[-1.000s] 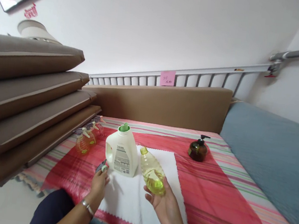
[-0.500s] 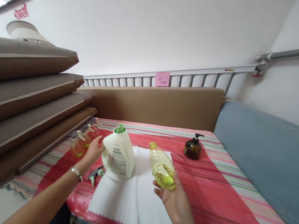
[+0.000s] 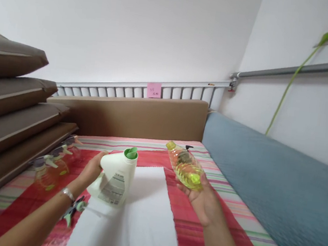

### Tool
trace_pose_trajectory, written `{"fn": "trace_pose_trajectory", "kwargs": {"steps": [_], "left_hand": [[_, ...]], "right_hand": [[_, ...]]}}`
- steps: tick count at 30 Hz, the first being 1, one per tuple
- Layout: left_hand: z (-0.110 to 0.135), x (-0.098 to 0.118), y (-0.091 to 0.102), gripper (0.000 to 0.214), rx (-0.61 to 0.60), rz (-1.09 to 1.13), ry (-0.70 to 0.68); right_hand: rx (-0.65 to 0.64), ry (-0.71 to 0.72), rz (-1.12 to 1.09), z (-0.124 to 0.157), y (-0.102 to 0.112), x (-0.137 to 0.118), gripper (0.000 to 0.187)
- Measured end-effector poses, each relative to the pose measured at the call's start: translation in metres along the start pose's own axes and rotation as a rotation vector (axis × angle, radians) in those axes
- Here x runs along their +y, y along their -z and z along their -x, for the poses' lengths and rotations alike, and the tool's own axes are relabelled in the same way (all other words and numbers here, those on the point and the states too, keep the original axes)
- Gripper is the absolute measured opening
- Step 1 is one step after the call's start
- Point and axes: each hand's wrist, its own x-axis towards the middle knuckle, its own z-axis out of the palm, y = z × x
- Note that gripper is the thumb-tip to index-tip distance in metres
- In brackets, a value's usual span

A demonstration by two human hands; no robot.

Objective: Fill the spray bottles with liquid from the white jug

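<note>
My left hand (image 3: 93,167) is closed around the handle of a white detergent jug (image 3: 114,186), which tilts to the right with its green-lined mouth uncapped. In my right hand (image 3: 203,205) is a clear yellow bottle (image 3: 183,163), gripped near its base. Its open neck leans left toward the jug, and some yellow liquid lies in its lower part. A trigger spray head (image 3: 74,210) rests by my left wrist, at the edge of a white cloth (image 3: 143,220). The jug is above this cloth; whether its base still touches is unclear.
Several clear spray bottles (image 3: 45,178) stand at the left beside stacked brown cushions (image 3: 17,101). Behind the yellow bottle a dark pump bottle (image 3: 189,147) is mostly hidden. A red sheet (image 3: 197,239) covers striped bedding. Brown and blue padded panels border the back and right.
My left hand has taken hold of the jug's handle and tipped the jug. My right hand has raised the yellow bottle slightly. The view has turned right.
</note>
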Motion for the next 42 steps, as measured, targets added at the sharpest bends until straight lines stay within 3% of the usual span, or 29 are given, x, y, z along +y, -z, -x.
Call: {"fn": "trace_pose_trajectory", "kwargs": {"steps": [8, 14, 21, 30, 42], "left_hand": [[-0.008, 0.024, -0.023, 0.024, -0.042, -0.239, -0.150], [-0.007, 0.036, -0.030, 0.018, -0.032, -0.270, -0.179], [-0.011, 0.038, -0.042, 0.029, -0.066, -0.254, -0.227], [-0.009, 0.041, -0.036, 0.021, -0.061, -0.256, -0.231], [-0.007, 0.038, -0.042, 0.034, -0.060, -0.271, -0.224]], "right_hand": [[0.001, 0.106, 0.104, -0.026, -0.005, -0.016, 0.037], [0.064, 0.173, 0.215, -0.030, -0.001, -0.021, 0.044], [0.093, 0.159, 0.330, -0.026, 0.004, -0.024, 0.044], [0.133, 0.216, 0.532, -0.023, 0.007, -0.031, 0.049], [0.139, 0.349, 0.755, -0.006, -0.008, -0.040, 0.055]]}}
